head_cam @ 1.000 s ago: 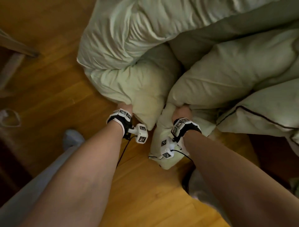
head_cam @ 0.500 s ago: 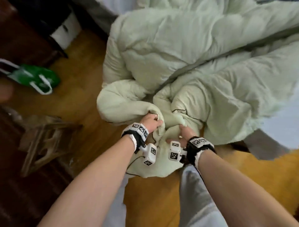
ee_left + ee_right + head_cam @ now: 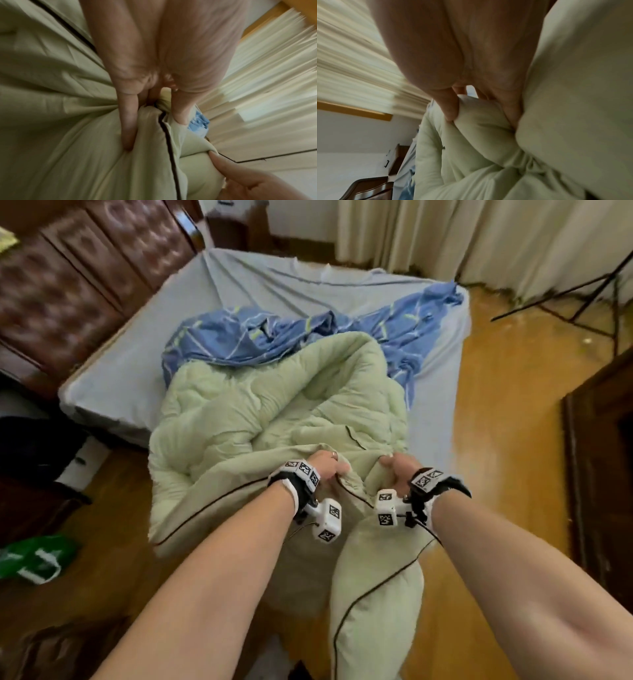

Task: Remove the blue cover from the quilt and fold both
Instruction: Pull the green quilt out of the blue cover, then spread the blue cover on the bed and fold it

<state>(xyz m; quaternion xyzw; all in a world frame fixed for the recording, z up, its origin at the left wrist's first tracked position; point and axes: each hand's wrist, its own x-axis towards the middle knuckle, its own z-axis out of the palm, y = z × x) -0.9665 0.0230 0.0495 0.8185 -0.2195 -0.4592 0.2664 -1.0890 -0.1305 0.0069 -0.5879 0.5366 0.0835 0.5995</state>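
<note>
Grip: both my hands, left hand point(image 3: 328, 465) and right hand point(image 3: 399, 474), clutch the green quilt point(image 3: 274, 419).
Cover: blue cover point(image 3: 260, 337) lies bunched on the bed point(image 3: 137, 364).

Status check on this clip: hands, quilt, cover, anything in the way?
Left hand and right hand both grip the green quilt. Blue cover off, crumpled on the bed, unfolded. Quilt end hangs to floor.

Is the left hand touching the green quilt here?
Touching. The left wrist view shows the left hand with fingers curled into the green quilt at its piped edge.
</note>
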